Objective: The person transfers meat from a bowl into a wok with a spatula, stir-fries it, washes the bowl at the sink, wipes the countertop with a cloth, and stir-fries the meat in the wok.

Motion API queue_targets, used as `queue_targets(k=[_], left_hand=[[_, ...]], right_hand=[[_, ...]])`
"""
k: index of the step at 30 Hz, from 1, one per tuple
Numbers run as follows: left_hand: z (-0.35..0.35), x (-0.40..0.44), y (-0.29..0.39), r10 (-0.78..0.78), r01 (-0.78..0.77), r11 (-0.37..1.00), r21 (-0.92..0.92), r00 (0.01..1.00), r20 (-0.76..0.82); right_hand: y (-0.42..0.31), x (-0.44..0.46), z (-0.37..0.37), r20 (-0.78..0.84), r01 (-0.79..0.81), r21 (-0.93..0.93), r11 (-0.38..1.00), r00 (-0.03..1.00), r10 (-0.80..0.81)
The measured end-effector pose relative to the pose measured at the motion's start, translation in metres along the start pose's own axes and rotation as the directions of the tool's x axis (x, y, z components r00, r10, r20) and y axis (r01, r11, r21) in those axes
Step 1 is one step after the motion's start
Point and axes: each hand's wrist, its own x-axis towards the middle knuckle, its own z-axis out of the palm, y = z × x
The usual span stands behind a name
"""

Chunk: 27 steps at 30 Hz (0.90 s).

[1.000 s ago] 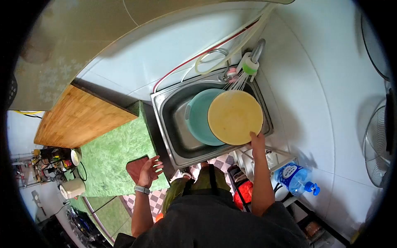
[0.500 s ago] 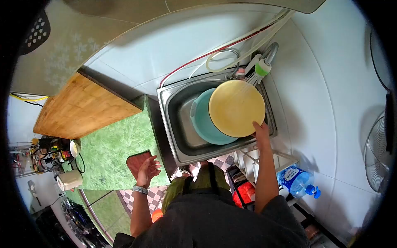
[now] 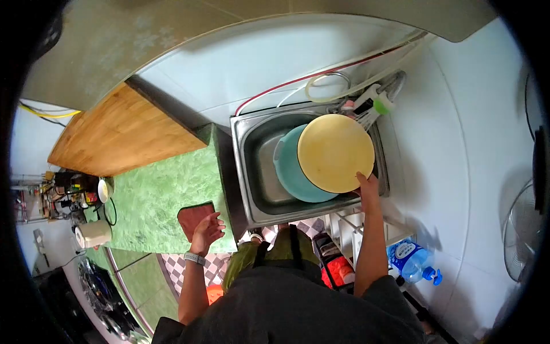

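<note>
My right hand (image 3: 368,187) grips the lower right rim of a round yellow basin (image 3: 336,153), tilted over the sink. Under it, a turquoise basin (image 3: 289,166) sits in the metal sink (image 3: 260,143), partly covered by the yellow one. Water streams from the green-ringed faucet head (image 3: 382,105) near the yellow basin's upper right rim. My left hand (image 3: 208,233), a watch on its wrist, is held over the green counter's edge with fingers apart and nothing in it. Beside it lies a dark red cloth (image 3: 193,219).
A wooden board (image 3: 126,137) leans behind the green counter (image 3: 149,200). A white kettle-like item (image 3: 93,234) stands at the far left. A blue pump bottle (image 3: 411,261) and a white rack (image 3: 389,230) are right of my right arm. Hoses run along the wall.
The view has shifted, so the sink appears farther right. The yellow basin, still in my right hand, now covers more of the area below the faucet. My left hand remains beside the cloth.
</note>
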Motion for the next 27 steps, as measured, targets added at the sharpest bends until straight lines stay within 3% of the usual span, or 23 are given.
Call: queue_targets(k=[8, 11, 13, 14, 16, 17, 19, 23, 26, 27], left_hand=[[-0.003, -0.005, -0.004, 0.005, -0.005, 1.0, -0.009, 1.0, -0.009], [-0.009, -0.009, -0.013, 0.004, -0.005, 0.999, -0.032, 0.999, -0.033], [-0.01, -0.015, -0.014, -0.013, 0.011, 0.999, -0.038, 0.998, -0.059], [-0.011, -0.018, -0.016, -0.013, 0.01, 0.999, -0.043, 0.998, -0.063], [-0.013, -0.023, -0.018, -0.007, 0.002, 0.998, -0.057, 0.997, -0.077], [-0.015, -0.024, -0.019, -0.007, 0.002, 0.998, -0.06, 0.997, -0.079], [-0.019, -0.026, -0.022, -0.004, -0.003, 0.997, -0.08, 0.997, -0.079], [-0.026, -0.026, -0.026, 0.019, -0.026, 0.994, -0.105, 0.997, -0.069], [-0.032, -0.022, -0.031, 0.031, -0.038, 0.992, -0.124, 0.998, -0.057], [-0.034, -0.02, -0.031, 0.032, -0.038, 0.991, -0.129, 0.998, -0.046]], right_hand=[[0.006, -0.01, 0.044, 0.089, 0.047, -0.014, 0.999, 0.995, -0.045], [0.012, -0.005, 0.056, 0.137, 0.099, -0.172, 0.98, 0.988, -0.075], [0.018, 0.002, 0.072, 0.123, 0.162, -0.417, 0.894, 0.985, -0.121], [0.021, 0.003, 0.077, 0.128, 0.164, -0.42, 0.893, 0.984, -0.12], [0.005, -0.019, 0.109, 0.167, 0.411, -0.715, 0.565, 0.886, -0.433], [0.004, -0.027, 0.123, 0.17, 0.413, -0.716, 0.563, 0.885, -0.433], [0.002, -0.044, 0.149, 0.186, 0.456, -0.793, 0.405, 0.813, -0.552], [-0.015, -0.08, 0.185, 0.192, 0.411, -0.819, 0.4, 0.854, -0.483], [-0.016, -0.094, 0.194, 0.283, 0.507, -0.81, 0.295, 0.778, -0.561], [-0.015, -0.097, 0.193, 0.329, 0.568, -0.79, 0.231, 0.711, -0.622]])
